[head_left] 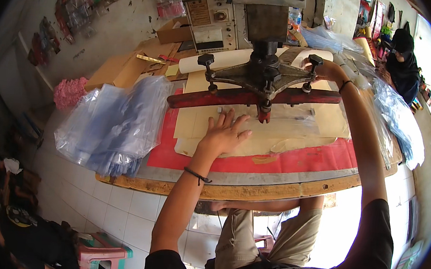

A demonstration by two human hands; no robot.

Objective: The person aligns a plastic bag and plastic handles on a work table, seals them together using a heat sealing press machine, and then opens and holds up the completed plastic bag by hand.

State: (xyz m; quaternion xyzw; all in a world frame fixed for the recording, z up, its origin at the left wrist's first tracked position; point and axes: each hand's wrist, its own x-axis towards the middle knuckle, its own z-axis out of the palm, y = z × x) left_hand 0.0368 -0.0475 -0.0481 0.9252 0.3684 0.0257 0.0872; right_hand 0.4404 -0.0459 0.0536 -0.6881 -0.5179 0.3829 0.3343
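My left hand (226, 133) lies with spread fingers on a tan sheet (201, 146) and the edge of a thin clear plastic piece (293, 123), just in front of a press head (261, 74). That head is dark metal, with black screw knobs and a long reddish-brown bar (306, 97) beneath it. My right hand (331, 72) is at the far right end of the head, beside a black knob (315, 59). Its fingertips are partly hidden behind the knob, so its grip cannot be made out. A red mat (208, 160) underlies the tan sheet.
Folded clear plastic (116, 121) is heaped on the table's left. Behind stand a control box (215, 24) with a dial and an open cardboard box (123, 70). More plastic (394, 117) hangs over the right side. A person (403, 64) in dark clothing is at the far right.
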